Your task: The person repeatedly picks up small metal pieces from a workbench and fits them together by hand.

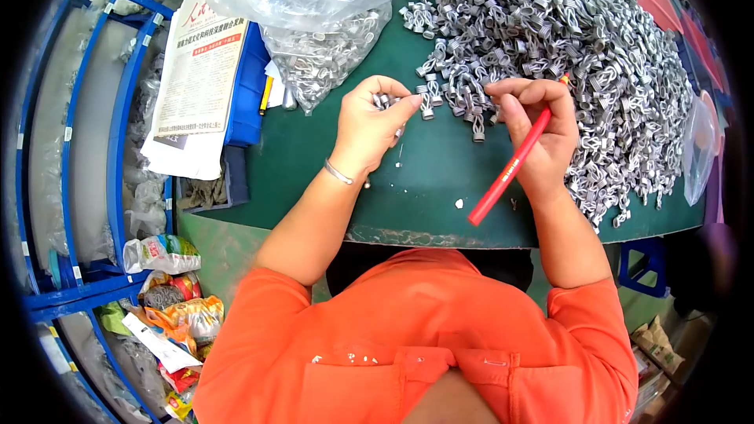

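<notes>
My left hand (pixel 374 122), with a bracelet on its wrist, is closed around several small metal parts at the near edge of a big heap. In my right hand (pixel 540 129) a red pen (pixel 510 169) lies between the fingers, slanting down to the left. The right thumb and index finger are near the heap; whether they pinch a part is too small to tell. Grey looped metal parts (pixel 550 23) form the heap on the green table (pixel 424 188). A few white crumbs (pixel 459 204) lie between my hands.
A clear plastic bag (pixel 322 39) of metal parts stands at the back left, beside a newspaper (pixel 200 71) and a blue bin (pixel 250 86). Blue shelving (pixel 118 141) is on the left. A blue stool (pixel 644 267) shows below the table's right edge.
</notes>
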The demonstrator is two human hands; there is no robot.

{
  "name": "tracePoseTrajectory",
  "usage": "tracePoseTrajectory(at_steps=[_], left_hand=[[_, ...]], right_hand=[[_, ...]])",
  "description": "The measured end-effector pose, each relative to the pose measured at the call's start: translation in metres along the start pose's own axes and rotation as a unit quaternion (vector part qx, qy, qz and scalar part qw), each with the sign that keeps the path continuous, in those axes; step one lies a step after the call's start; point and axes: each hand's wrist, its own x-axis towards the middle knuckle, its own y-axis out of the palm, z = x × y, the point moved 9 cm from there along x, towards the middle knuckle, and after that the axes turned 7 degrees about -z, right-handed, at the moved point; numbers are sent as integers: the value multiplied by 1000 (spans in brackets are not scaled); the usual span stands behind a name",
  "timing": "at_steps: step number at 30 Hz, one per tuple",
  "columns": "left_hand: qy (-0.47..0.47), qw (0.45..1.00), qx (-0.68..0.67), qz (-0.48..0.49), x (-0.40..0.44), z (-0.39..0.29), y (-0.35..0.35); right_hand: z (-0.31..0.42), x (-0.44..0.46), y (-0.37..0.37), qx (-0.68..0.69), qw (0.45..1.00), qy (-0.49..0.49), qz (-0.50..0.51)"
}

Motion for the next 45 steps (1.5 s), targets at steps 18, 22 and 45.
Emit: tracePoseTrajectory(at_steps=[18, 22, 45], left_hand=[[-16, 998, 51, 22, -6, -9, 5], [17, 997, 27, 71, -10, -13, 15], [216, 965, 144, 31, -30, -38, 24]], right_hand=[[-40, -7, 8, -110, 985, 110, 68], [-49, -11, 13, 50, 973, 220, 58], [-37, -9, 16, 88, 986, 125, 64]])
